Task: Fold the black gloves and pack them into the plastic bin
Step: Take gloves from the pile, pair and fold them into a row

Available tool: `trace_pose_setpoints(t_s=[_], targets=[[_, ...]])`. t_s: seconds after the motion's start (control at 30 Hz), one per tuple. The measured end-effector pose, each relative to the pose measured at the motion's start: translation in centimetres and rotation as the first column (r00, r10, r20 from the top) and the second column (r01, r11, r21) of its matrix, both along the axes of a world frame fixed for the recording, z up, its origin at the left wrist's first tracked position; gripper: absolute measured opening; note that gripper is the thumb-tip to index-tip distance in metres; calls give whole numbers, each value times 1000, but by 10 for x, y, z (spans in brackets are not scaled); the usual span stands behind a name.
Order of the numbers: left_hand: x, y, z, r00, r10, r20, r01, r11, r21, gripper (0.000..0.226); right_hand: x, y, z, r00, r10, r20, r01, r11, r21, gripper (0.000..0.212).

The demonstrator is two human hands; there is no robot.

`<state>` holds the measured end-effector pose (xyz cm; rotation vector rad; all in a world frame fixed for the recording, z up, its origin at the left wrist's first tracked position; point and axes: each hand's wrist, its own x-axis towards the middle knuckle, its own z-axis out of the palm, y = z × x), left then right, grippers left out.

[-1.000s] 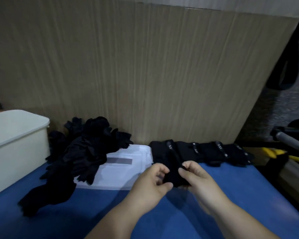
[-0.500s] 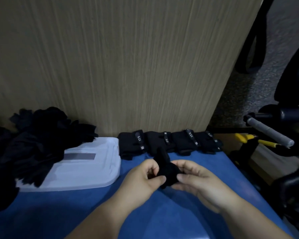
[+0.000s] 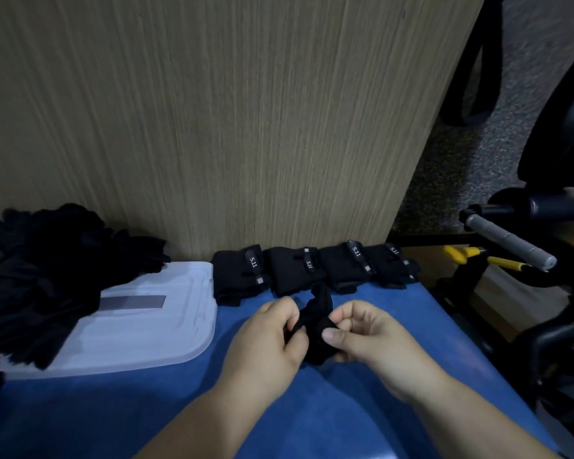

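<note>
The left hand (image 3: 265, 339) and the right hand (image 3: 368, 339) met just above the blue tabletop (image 3: 80, 419), both curled around one bunched black glove (image 3: 317, 313). The left fingers pinched its near side. The right thumb pressed on the front of the bundle while the other right fingers wrapped behind it, and a tuft of fabric stuck up between the two hands. Just beyond them, a row of folded black gloves (image 3: 292, 273) with "5.11" tabs lay side by side against the foot of a wood-grain panel (image 3: 212, 111). To the left of that row a white plastic lid (image 3: 140, 329) lay flat on the table, and a loose heap of black gloves (image 3: 47, 276) overlapped its far left edge. Off the table's right edge were a yellow-handled tool (image 3: 471, 256) and a grey-gripped bar (image 3: 507, 240).
</note>
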<state>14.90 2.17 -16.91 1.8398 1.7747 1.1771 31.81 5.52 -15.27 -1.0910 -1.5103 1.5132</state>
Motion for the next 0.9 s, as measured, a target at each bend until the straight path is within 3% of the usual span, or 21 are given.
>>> trace_pose_setpoints(t_s=[0.1, 0.2, 0.33, 0.4, 0.47, 0.53, 0.63, 0.8, 0.9], targets=[[2, -2, 1, 999, 19, -45, -18, 1000, 22, 25, -5, 0, -4, 980, -143, 140, 123, 982, 146, 20], [1, -4, 3, 999, 16, -44, -15, 1000, 25, 29, -6, -1, -6, 876, -342, 340, 189, 892, 410, 25], [-1, -5, 0, 1000, -22, 12, 22, 1000, -6, 33, -8, -2, -9, 849, -401, 345, 188, 838, 512, 24], [-2, -4, -1, 996, -17, 88, 22, 999, -48, 32, -10, -2, -8, 867, -351, 353, 163, 870, 465, 22], [-5, -4, 2, 982, 9, 191, 6, 997, -82, 31, -11, -3, -4, 954, -147, 263, 90, 972, 217, 24], [-8, -3, 5, 957, 58, 285, -27, 993, -112, 31, -11, -6, -2, 991, 61, 123, -66, 997, 39, 25], [-9, -2, 9, 903, 85, 421, -24, 989, -149, 30, -14, -9, -2, 991, 127, 40, -129, 989, 67, 23], [-6, -4, 11, 821, 49, 569, 103, 967, -231, 22, -13, -5, -6, 998, -13, 62, 1, 981, 195, 20], [-8, -4, 15, 749, 39, 661, 208, 934, -291, 10, -9, -3, -4, 988, -25, 150, -23, 950, 311, 18]])
